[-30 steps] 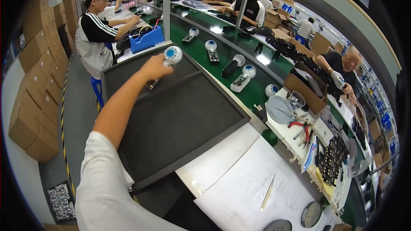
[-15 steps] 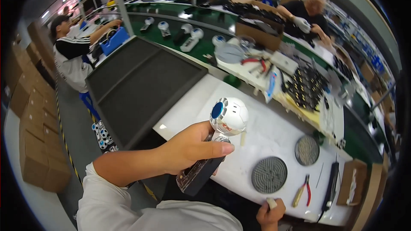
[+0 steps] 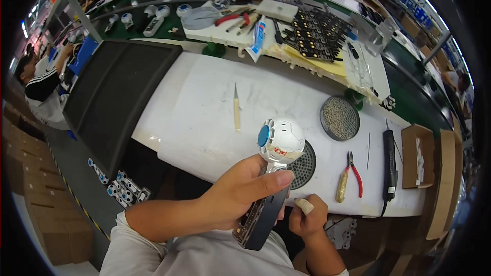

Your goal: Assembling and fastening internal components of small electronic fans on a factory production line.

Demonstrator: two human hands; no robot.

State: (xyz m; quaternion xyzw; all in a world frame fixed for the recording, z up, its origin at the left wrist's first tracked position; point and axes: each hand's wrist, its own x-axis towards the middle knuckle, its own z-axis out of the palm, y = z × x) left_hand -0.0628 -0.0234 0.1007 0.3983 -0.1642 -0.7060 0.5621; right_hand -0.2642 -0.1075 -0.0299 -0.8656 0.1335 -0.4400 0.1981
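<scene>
My left hand [image 3: 238,186] is wrapped round the dark body of a handheld device [image 3: 285,138]. Its round white head carries ball-like panel lines, a blue disc on one side and a small red mark. Along the dark body, circuit parts show at an open side. My right hand [image 3: 313,219] is close by at the table's front edge, fingers curled, with a pale cover on one digit; whatever it holds, if anything, is hidden. Partly behind the white head sits a round dark tray [image 3: 303,169] with a dimpled surface. A pale-handled knife [image 3: 237,112] lies farther back.
Cutters [image 3: 350,179] with unlike handles, a black electric screwdriver [image 3: 390,166] and a cardboard box [image 3: 417,156] are at the right. A dish of small parts [image 3: 339,118] lies behind them. A dark foam-lined tray [image 3: 115,89] covers the left; a raised shelf [image 3: 215,35] holds tools and circuit boards.
The view has swung right and downward, bringing the pale-handled knife into sight. My left hand still grips the device. My right hand has come nearer to it.
</scene>
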